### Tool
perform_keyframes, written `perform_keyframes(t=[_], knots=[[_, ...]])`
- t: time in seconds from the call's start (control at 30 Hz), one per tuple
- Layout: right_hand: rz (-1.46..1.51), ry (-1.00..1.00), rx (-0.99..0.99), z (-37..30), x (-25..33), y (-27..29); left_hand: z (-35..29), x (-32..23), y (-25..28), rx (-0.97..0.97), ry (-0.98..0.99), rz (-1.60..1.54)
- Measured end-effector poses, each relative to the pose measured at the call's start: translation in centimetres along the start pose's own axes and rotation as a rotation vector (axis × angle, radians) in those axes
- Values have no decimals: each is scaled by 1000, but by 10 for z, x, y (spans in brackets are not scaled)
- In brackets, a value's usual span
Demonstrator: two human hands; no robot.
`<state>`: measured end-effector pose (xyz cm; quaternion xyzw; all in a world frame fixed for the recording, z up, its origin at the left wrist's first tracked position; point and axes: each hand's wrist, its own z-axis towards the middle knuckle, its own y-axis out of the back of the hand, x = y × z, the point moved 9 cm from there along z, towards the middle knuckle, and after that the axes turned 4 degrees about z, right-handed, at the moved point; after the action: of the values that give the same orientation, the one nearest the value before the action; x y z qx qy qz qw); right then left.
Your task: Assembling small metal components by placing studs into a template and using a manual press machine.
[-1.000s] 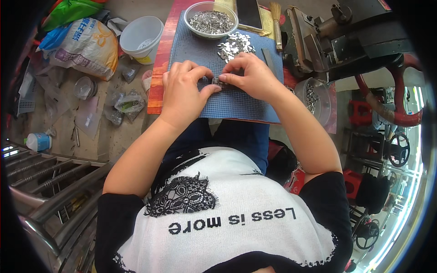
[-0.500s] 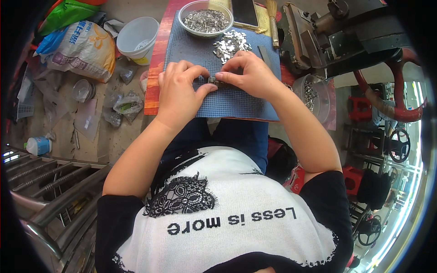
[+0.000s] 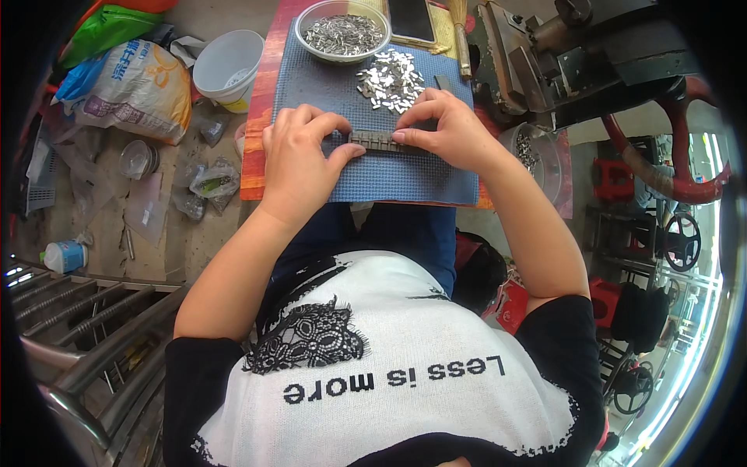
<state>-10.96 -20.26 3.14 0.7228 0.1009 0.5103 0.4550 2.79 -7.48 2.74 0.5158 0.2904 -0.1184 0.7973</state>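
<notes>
Over the blue mat point(image 3: 389, 184), the metal strip point(image 3: 375, 142) is pinched at its ends by the nearly closed left hand point(image 3: 301, 154) and right hand point(image 3: 447, 132). It might be tipped if one grip is loosened.

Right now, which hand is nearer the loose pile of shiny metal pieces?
Right. The right hand is just below and right of the pile; the left hand is farther off, below and left of it.
</notes>
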Motion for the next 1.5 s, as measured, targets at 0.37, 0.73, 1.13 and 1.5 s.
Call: perform_keyframes(t=[0.37, 0.73, 1.13, 1.5], knots=[[44, -24, -53, 5, -3, -3, -8, -26, 7, -76, -191, -31], [2, -57, -36, -8, -10, 5, -4, -74, -5, 130, -635, 249], [80, -50, -22, -11, -19, 8, -7, -96, -20, 213, -871, 470], [126, -179, -5, -23, -30, 18, -8, -100, -24, 270, -922, 501]])
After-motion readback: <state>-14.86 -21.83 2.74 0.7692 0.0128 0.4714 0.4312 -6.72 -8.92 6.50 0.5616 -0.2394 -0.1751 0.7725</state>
